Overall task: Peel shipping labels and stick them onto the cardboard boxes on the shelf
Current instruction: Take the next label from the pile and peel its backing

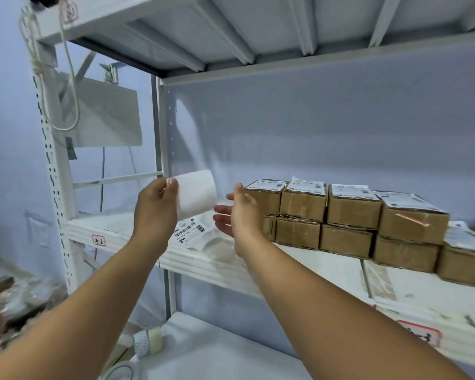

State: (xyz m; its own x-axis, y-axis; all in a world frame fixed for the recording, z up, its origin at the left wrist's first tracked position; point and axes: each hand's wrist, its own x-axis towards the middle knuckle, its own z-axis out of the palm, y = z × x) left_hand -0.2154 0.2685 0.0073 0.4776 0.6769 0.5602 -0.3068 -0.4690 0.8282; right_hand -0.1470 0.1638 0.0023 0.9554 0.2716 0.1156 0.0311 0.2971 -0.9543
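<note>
White label sheet (196,194) is up in the air, just left of the box stack, curling over on itself, blank side toward the camera. Thin paper, v. light, floppy; it'll bend and probably stick to itself if the adhesive side folds in. Best hold looks like a corner or edge, which is where the left hand (155,207) has it: thumb and fingertips pinched on the sheet's upper-left edge. Right hand (237,212) is spread wide, palm toward the sheet, holding nothing, just beside its lower right corner, not clearly touching.

Under the hands, more printed labels (189,233) lie flat on the white shelf (299,267), barcodes up, w/ what looks like clear backing film next to them.

To the right: cardboard boxes (351,212), two layers deep, in a row. Top ones all seem to carry a label already; lower layer's tops are covered, so can't tell. Boxes look stiff and steady enough to press on.

In the way: not much. Nearest box corner sits right behind the right hand's fingers. Tape rolls (148,342) on the lower shelf are well clear.
</note>
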